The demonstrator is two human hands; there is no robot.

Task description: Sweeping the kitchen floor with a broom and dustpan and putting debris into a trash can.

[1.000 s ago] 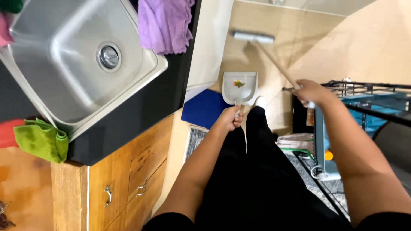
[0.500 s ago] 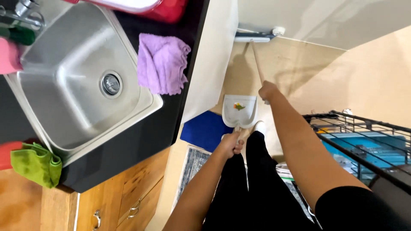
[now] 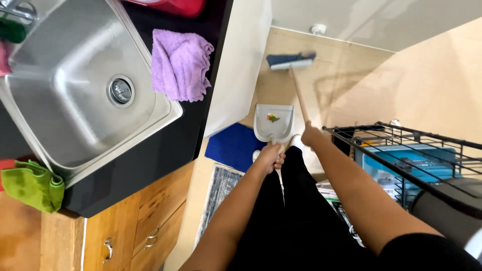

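Head view: hands grip dustpan [image 3: 273, 123] and broom [image 3: 296, 85] ahead

a person seen from above is wearing black trousers [image 3: 288, 221] filling the lower centre of the frame. both forearms are showing bare, a black short sleeve [image 3: 427, 253] is covering the right upper arm at lower right.

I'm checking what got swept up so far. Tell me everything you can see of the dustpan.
The dustpan is pale grey, plastic by its look, a broad shallow scoop narrowing to a handle. It lies on the tan floor beside a blue mat, its mouth facing the broom head, which stands apart from it. The left hand grips its handle. A small clump of yellow, orange and green scraps sits inside.
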